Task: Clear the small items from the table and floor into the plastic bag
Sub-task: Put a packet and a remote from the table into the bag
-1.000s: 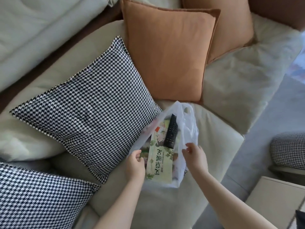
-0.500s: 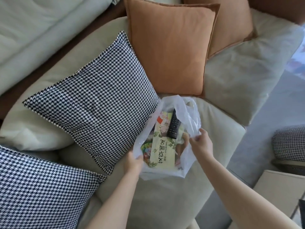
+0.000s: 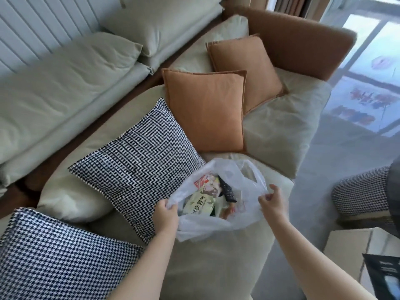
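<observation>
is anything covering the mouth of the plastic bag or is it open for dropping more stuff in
Nothing visible covers it. The left hand and right hand each pinch an edge of the translucent white plastic bag, holding its mouth apart. Inside lie a green printed packet and a black remote control.

Houndstooth cushions (image 3: 138,165), orange cushions (image 3: 205,111) on sofa (image 3: 279,135)

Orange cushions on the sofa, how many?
2. The near orange cushion leans beside the houndstooth cushion; the far orange cushion sits behind it, partly overlapped, by the brown armrest. None looks hidden.
</observation>
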Motion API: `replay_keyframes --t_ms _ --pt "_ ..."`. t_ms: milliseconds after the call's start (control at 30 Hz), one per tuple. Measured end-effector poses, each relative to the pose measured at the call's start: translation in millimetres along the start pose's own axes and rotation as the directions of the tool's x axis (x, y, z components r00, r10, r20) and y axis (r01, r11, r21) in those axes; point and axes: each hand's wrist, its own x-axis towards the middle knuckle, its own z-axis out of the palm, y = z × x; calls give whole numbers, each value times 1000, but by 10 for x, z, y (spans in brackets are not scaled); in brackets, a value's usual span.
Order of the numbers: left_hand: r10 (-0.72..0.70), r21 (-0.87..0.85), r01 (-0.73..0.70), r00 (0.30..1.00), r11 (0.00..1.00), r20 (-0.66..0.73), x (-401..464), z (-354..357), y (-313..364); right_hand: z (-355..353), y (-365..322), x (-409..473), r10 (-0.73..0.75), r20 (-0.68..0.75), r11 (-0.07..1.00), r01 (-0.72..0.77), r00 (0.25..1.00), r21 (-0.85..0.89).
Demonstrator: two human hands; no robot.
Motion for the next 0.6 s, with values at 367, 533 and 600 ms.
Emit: replay_keyframes --t_ms 367,533,600 --pt "-82 101 66 984 993 160 -437 -264 -151 -142 207 -578 106 112 986 -90 988 -140" --pt "230 484 -251 968 838 103 -674 -305 69 -372 257 -776 65 116 977 -39 991 -209" --pt "344 475 -404 915 782 212 -804 -188 199 -503 325 -858 65 125 971 -34 990 -238"
